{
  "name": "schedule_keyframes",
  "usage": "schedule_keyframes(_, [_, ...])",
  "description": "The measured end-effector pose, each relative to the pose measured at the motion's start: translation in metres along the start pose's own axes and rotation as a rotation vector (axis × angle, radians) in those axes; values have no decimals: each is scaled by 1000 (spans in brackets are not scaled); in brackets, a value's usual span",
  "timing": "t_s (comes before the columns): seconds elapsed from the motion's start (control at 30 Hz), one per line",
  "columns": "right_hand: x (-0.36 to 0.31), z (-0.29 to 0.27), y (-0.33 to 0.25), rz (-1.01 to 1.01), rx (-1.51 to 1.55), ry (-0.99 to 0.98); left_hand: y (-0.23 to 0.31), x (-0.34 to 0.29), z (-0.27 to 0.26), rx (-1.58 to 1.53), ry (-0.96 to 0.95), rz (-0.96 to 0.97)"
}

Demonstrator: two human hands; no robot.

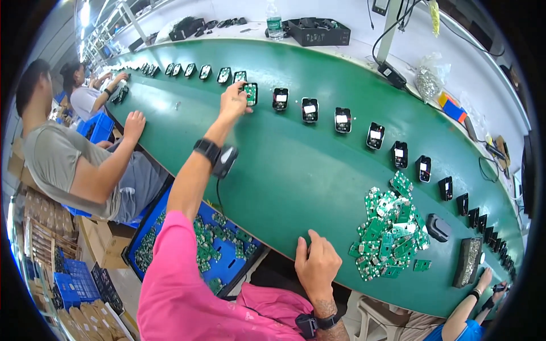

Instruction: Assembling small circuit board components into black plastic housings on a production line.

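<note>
A long green tabletop [296, 165] curves through a bright workshop, with a white bench behind it carrying a black tray [318, 32], a water bottle [274, 21] and cables. A row of small black housings [341, 120] runs along the far side of the green surface — each stands apart from its neighbour. A heap of green circuit boards [389, 233] lies near the front edge, and a blue bin [227, 264] of more boards sits below the edge at the left. Other people sit along the left side, one resting a hand on the tabletop.

The left hand [234, 102] is stretched far out, its fingers pinching a green circuit board [251, 94] at one housing in the row. The board's long axis runs roughly away from the person, its flat face turned up toward the camera. The right hand [316, 262] rests flat at the near edge, fingers loosely spread, holding nothing — well apart from the pinched board, just left of the heap.
</note>
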State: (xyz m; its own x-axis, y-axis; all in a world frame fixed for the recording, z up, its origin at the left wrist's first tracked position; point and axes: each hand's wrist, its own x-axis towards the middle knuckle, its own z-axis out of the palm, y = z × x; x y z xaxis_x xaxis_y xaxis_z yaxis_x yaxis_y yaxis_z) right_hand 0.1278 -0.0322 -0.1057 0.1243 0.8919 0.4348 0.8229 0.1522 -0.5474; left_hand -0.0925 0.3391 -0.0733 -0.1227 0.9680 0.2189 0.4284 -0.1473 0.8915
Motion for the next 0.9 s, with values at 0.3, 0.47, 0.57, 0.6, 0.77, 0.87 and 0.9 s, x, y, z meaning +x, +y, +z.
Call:
schedule_keyframes(0.3, [1,-3,4,42,-37,0,3,43,35,897,5,379])
schedule_keyframes(0.47, [4,-3,-4,29,-11,34,15,13,31,626,-343,732])
schedule_keyframes(0.57, [4,1,-4,-17,37,34,2,35,26,618,-484,637])
schedule_keyframes(0.6, [4,0,-2,-29,69,42,9,32,34,573,-460,605])
schedule_keyframes(0.77, [-11,-40,16,27,103,181,53,-37,41,337,-491,565])
schedule_keyframes(0.87, [-5,-97,47,228,-49,305,94,-136,20,323,-732,599])
schedule_keyframes(0.9, [5,-110,62,329,-80,291,94,-163,19,305,-800,634])
